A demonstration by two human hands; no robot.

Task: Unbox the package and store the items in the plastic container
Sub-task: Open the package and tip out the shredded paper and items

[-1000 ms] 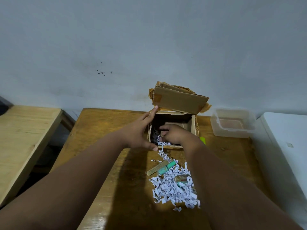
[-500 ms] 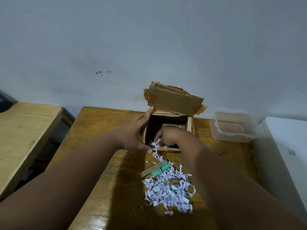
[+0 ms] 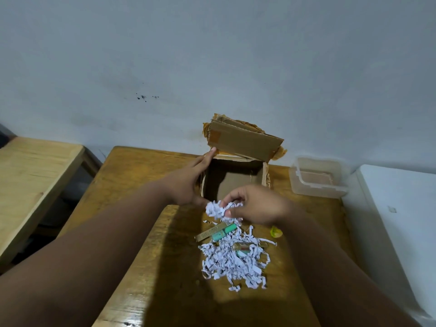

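Note:
An open cardboard box (image 3: 233, 178) stands at the table's far edge, its flap (image 3: 245, 142) leaning on the wall. My left hand (image 3: 188, 182) holds the box's left wall. Just in front of the box, my right hand (image 3: 257, 205) pinches a clump of white shredded paper (image 3: 218, 210). A pile of shredded paper (image 3: 232, 261) lies nearer me, with a tan stick (image 3: 210, 232), a green tube (image 3: 224, 232) and a small glass vial (image 3: 243, 247) in it. The clear plastic container (image 3: 318, 178) stands right of the box, nothing visible inside.
A small yellow object (image 3: 276, 232) lies on the wooden table (image 3: 141, 175) right of the pile. A second wooden table (image 3: 30, 180) stands to the left across a gap. A white surface (image 3: 405, 208) borders the right side. The wall is close behind.
My right hand has come out of the box toward me, lifting a clump of shredded paper. The box's inside now shows bare cardboard. My left hand stays on the box.

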